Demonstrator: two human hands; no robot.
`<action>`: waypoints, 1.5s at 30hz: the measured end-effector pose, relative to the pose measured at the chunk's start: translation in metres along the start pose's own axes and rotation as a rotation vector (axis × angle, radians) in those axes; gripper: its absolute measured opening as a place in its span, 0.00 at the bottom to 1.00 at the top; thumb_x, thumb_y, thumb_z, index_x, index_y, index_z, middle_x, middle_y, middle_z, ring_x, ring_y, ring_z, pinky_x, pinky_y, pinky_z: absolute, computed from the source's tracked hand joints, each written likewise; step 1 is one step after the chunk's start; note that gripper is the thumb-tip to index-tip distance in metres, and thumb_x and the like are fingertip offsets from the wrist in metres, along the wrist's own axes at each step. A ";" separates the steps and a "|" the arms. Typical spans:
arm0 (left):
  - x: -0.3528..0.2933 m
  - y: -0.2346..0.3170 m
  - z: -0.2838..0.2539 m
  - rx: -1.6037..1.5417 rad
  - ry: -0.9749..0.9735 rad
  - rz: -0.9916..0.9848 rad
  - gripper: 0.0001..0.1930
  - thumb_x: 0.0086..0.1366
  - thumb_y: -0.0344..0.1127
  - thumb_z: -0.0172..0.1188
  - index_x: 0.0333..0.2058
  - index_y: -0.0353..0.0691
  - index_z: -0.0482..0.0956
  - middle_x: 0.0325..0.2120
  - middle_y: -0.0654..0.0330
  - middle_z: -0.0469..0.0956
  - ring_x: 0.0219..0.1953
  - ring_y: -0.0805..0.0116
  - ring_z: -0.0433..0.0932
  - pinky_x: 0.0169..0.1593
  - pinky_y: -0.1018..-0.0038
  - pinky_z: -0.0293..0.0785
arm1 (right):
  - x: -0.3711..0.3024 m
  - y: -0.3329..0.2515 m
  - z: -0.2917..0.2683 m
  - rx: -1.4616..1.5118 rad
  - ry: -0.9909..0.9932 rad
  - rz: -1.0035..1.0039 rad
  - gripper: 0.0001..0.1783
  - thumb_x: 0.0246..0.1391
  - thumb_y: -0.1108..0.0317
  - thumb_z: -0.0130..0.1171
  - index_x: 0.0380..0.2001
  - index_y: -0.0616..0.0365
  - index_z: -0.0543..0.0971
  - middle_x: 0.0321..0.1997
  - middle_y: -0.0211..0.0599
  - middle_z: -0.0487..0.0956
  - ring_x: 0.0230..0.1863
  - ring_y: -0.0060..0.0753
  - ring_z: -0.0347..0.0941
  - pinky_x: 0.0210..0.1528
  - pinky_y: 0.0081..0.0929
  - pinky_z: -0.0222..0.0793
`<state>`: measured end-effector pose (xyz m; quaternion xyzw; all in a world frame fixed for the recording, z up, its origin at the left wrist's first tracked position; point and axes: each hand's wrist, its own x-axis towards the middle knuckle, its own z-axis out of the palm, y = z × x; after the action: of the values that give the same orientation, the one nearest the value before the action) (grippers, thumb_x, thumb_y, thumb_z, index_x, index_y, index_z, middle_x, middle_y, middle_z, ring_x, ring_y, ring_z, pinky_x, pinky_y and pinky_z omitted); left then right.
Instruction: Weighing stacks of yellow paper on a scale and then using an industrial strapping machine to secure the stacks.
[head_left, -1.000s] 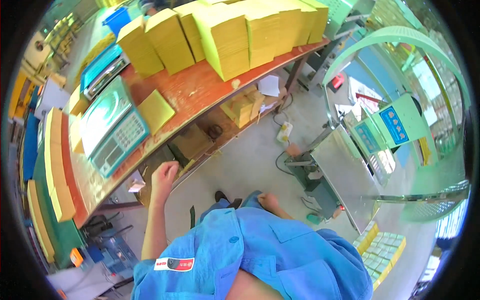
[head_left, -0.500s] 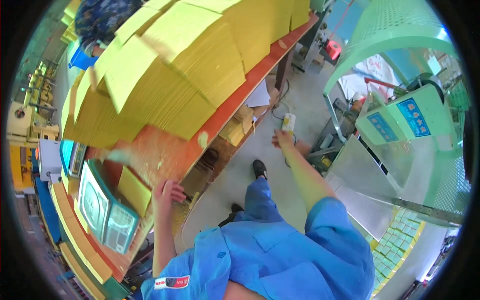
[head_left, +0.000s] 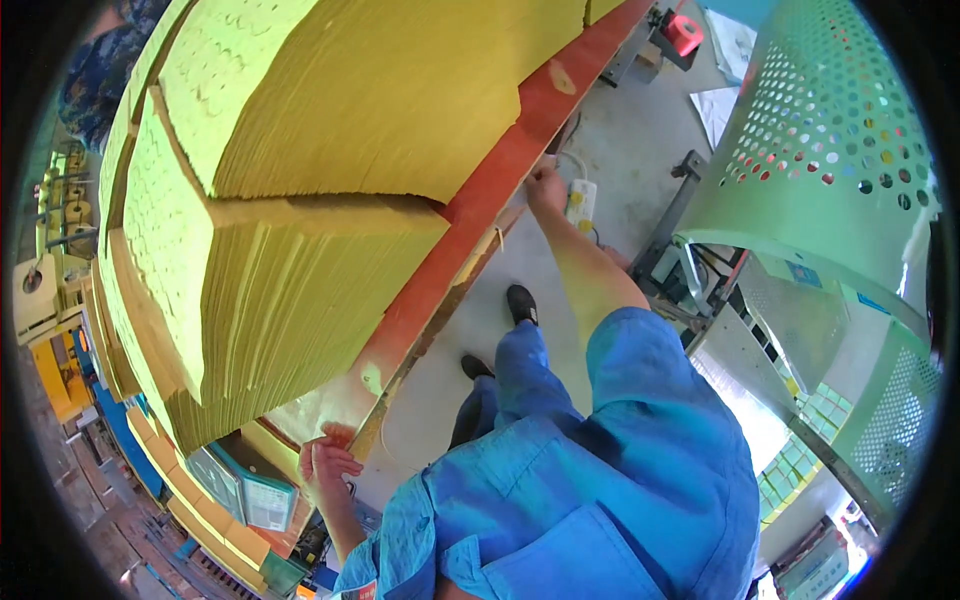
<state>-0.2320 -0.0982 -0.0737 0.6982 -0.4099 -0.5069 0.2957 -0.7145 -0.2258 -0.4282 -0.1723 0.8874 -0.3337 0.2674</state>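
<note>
Tall stacks of yellow paper sheets [head_left: 320,300] stand on the red-topped table [head_left: 470,205]. At the table's near-left edge is my left hand [head_left: 328,468], its fingers apart and loosely bent, with nothing held in them. My right hand [head_left: 545,187] reaches forward to the table's right edge. Its fingers are curled in, and whatever they hold, if anything, is hidden. A white power strip [head_left: 581,205] lies just right of that hand. Close to my left hand sits a teal-framed device [head_left: 245,490], partly covered by the stacks.
A green perforated machine guard [head_left: 800,150] rises on the right above a metal plate [head_left: 745,375]. A red roll [head_left: 684,35] is at the far end. Another person's patterned sleeve [head_left: 100,85] shows at far left. My shoes [head_left: 521,304] stand on the grey floor.
I am closer to the stacks, which fill more of the view. My right hand has moved forward and left to the table edge, and its fingers have curled. My left hand stays by the edge.
</note>
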 end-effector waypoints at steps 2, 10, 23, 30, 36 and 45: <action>-0.002 0.003 0.008 -0.008 0.046 0.011 0.13 0.71 0.38 0.47 0.35 0.33 0.73 0.17 0.55 0.75 0.15 0.68 0.75 0.18 0.77 0.72 | 0.005 0.009 -0.010 -0.022 0.025 -0.025 0.16 0.46 0.56 0.63 0.34 0.55 0.80 0.35 0.47 0.81 0.40 0.50 0.77 0.43 0.42 0.71; 0.003 0.020 0.118 0.544 -0.754 0.151 0.16 0.68 0.37 0.50 0.47 0.32 0.75 0.32 0.53 0.80 0.36 0.64 0.82 0.39 0.73 0.78 | -0.127 0.002 -0.078 0.367 -0.104 -0.260 0.12 0.51 0.67 0.60 0.38 0.61 0.80 0.40 0.46 0.81 0.37 0.43 0.78 0.42 0.33 0.72; 0.052 -0.057 0.184 0.550 -0.318 -0.033 0.20 0.67 0.44 0.53 0.33 0.27 0.75 0.28 0.48 0.78 0.30 0.61 0.75 0.37 0.66 0.70 | -0.115 0.005 -0.072 0.407 -0.180 -0.027 0.18 0.55 0.57 0.60 0.39 0.63 0.78 0.36 0.42 0.81 0.36 0.33 0.77 0.42 0.31 0.71; 0.030 -0.078 0.133 0.636 -0.289 0.016 0.16 0.66 0.38 0.53 0.39 0.28 0.77 0.29 0.45 0.79 0.31 0.56 0.78 0.37 0.65 0.71 | -0.014 0.007 0.001 0.109 -0.208 0.138 0.26 0.44 0.48 0.68 0.34 0.63 0.80 0.32 0.44 0.81 0.36 0.42 0.79 0.40 0.36 0.71; 0.015 -0.096 0.116 0.541 -0.229 -0.056 0.15 0.65 0.37 0.54 0.42 0.29 0.78 0.30 0.50 0.80 0.32 0.66 0.78 0.37 0.67 0.71 | -0.005 0.017 0.003 -0.050 -0.139 -0.001 0.22 0.47 0.50 0.62 0.33 0.59 0.81 0.35 0.47 0.82 0.39 0.49 0.78 0.42 0.40 0.72; 0.019 -0.110 0.094 0.543 -0.287 -0.026 0.14 0.65 0.37 0.55 0.32 0.27 0.76 0.20 0.50 0.74 0.23 0.70 0.68 0.30 0.67 0.65 | -0.016 0.012 -0.047 -0.364 -0.182 -0.122 0.23 0.57 0.46 0.50 0.38 0.56 0.80 0.39 0.52 0.80 0.44 0.57 0.76 0.45 0.49 0.69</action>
<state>-0.2886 -0.0611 -0.2032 0.6782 -0.5590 -0.4761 0.0307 -0.7307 -0.1856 -0.4009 -0.3004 0.8931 -0.1665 0.2905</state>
